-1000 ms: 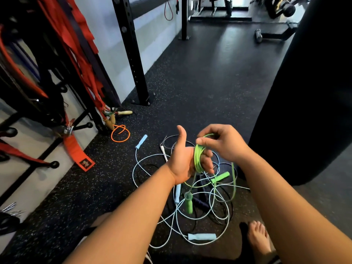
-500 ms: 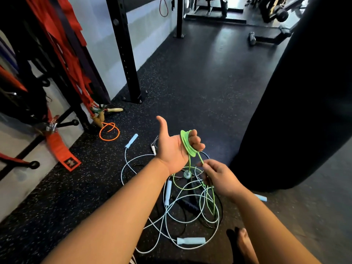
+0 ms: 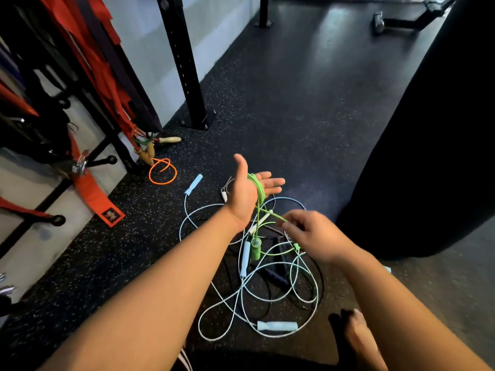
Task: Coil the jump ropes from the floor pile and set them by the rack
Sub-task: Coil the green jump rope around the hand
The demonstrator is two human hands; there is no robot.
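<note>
My left hand (image 3: 247,191) is held palm up above the floor pile, fingers spread, with several turns of a green jump rope (image 3: 257,188) wound around the palm. My right hand (image 3: 308,234) pinches the free green strand just below and to the right of it. One green handle (image 3: 255,249) dangles from the rope over the pile. The pile (image 3: 267,279) is a tangle of light blue, white and black ropes with pale blue handles (image 3: 277,326) on the black rubber floor.
An orange rope (image 3: 162,171) and wooden-handled ropes (image 3: 168,140) lie by the black rack upright (image 3: 184,62) at the left, with red straps (image 3: 93,57) hanging there. A large black punching bag (image 3: 428,129) stands close on the right. My bare foot (image 3: 356,336) is at the bottom.
My left hand has opened its fingers flat with the green coil around the palm. My right hand has dropped from the coil down to the right, drawing out the free strand.
</note>
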